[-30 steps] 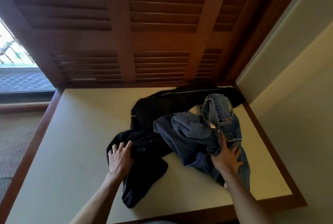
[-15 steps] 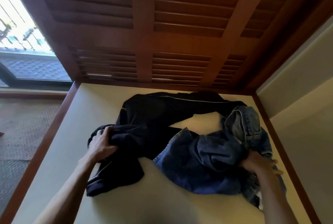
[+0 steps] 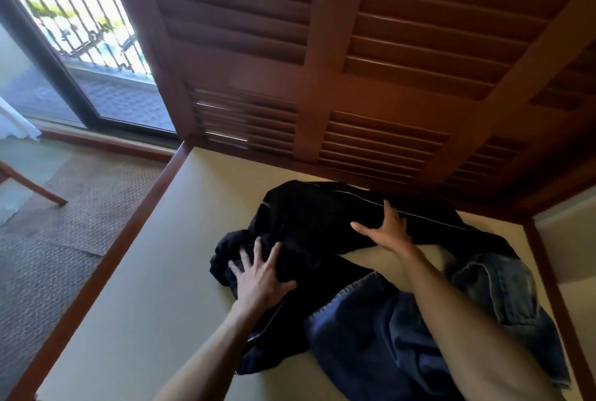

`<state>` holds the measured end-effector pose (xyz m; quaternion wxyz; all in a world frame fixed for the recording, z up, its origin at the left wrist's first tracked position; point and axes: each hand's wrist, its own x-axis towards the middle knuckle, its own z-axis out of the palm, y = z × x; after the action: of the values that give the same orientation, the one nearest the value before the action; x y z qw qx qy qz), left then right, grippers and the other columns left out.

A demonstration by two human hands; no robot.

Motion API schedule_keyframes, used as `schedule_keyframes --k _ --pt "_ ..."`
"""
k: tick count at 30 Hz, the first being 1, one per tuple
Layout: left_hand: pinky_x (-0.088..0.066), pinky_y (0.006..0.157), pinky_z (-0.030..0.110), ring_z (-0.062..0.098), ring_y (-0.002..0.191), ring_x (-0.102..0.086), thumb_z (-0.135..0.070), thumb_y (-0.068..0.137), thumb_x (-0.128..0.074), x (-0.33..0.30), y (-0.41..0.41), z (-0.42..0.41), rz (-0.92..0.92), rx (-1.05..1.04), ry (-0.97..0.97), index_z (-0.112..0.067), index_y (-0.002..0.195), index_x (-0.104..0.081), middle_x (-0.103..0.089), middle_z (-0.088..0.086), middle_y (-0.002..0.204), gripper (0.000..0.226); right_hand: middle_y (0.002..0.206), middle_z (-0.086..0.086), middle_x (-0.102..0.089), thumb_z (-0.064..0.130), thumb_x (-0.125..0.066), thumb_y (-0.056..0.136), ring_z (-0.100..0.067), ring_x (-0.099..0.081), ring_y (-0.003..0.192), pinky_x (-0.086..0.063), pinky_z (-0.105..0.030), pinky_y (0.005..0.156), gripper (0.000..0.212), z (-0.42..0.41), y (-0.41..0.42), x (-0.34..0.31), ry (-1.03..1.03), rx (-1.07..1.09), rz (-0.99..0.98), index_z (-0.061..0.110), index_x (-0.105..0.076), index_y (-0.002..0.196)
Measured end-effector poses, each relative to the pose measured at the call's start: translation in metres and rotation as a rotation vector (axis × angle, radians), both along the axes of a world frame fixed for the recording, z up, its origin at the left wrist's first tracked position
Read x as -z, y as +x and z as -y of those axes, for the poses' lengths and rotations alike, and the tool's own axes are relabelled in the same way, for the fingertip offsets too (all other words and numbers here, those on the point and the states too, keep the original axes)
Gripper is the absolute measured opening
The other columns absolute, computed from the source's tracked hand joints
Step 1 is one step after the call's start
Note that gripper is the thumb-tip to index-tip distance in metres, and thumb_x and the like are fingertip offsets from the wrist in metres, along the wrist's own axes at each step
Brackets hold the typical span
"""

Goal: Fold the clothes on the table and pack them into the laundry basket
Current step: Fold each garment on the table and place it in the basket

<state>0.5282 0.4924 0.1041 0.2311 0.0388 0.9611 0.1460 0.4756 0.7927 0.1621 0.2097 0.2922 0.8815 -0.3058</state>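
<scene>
A black garment with a thin white stripe (image 3: pixel 316 216) lies crumpled on the cream table top (image 3: pixel 151 304). Blue jeans (image 3: pixel 380 336) are heaped to its right, partly under my right forearm. My left hand (image 3: pixel 258 275) rests flat with fingers spread on the bunched left end of the black garment. My right hand (image 3: pixel 385 229) presses with fingers spread on the black garment's upper part, near the stripe. Neither hand has cloth closed in it. No laundry basket is in view.
Brown louvered wooden shutters (image 3: pixel 354 78) rise right behind the table. A wooden rim (image 3: pixel 106 255) frames the table on the left and right. A carpeted floor, a chair leg (image 3: pixel 32 187) and a barred glass door (image 3: pixel 80 29) lie to the left.
My right hand left the jeans and moved up-left onto the black garment. My left hand opened from gripping the black cloth to lying flat on it. The view swung right.
</scene>
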Motion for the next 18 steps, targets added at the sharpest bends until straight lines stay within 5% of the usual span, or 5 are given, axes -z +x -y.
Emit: schedule_keyframes --k 4,8,12,15,18 --pt "-0.007 0.114 0.073 0.050 0.150 0.001 -0.073 0.081 -0.055 0.005 0.000 -0.006 -0.042 -0.051 0.008 -0.042 0.156 -0.005 0.008 0.009 0.168 0.095 0.164 -0.006 -0.023 0.098 -0.056 0.049 -0.036 -0.027 0.147 -0.026 -0.053 0.118 0.135 0.040 -0.016 0.021 -0.129 -0.064 0.064 0.036 -0.002 0.157" --pt "-0.009 0.114 0.073 0.051 0.149 -0.002 -0.070 0.085 -0.055 0.008 -0.016 -0.014 -0.070 -0.115 0.035 -0.041 0.156 0.005 0.005 0.012 0.168 0.098 0.150 -0.009 -0.048 0.071 -0.078 0.062 -0.023 -0.050 0.134 -0.041 -0.037 0.112 0.113 0.110 0.015 0.036 -0.276 -0.177 0.018 0.017 -0.035 0.151" --pt "-0.014 0.114 0.069 0.047 0.148 -0.016 -0.068 0.078 -0.065 -0.001 -0.030 -0.007 -0.051 -0.048 0.096 -0.043 0.153 0.020 -0.005 0.008 0.168 0.117 0.144 -0.018 -0.049 0.031 -0.069 0.090 -0.033 -0.046 0.135 -0.036 -0.034 0.109 0.078 0.146 0.073 0.054 0.020 -0.269 -0.081 0.004 -0.029 0.151" --pt "-0.022 0.113 0.068 0.041 0.146 -0.026 -0.070 0.074 -0.068 -0.002 -0.023 0.009 -0.087 -0.014 0.187 -0.047 0.154 0.012 -0.015 0.000 0.167 0.116 0.127 -0.018 -0.062 0.016 -0.071 0.086 -0.033 -0.057 0.122 -0.042 -0.029 0.098 0.044 0.141 0.077 0.044 -0.081 -0.203 -0.167 0.004 -0.056 0.126" --pt "-0.036 0.112 0.056 0.027 0.143 -0.039 -0.078 0.062 -0.068 -0.012 -0.013 0.023 -0.055 -0.145 0.494 -0.045 0.156 -0.011 -0.035 -0.004 0.160 0.114 0.114 -0.012 -0.070 0.012 -0.078 0.077 -0.029 -0.066 0.109 -0.051 -0.028 0.090 0.040 0.126 0.060 0.016 -0.203 -0.203 -0.237 0.006 -0.066 0.114"
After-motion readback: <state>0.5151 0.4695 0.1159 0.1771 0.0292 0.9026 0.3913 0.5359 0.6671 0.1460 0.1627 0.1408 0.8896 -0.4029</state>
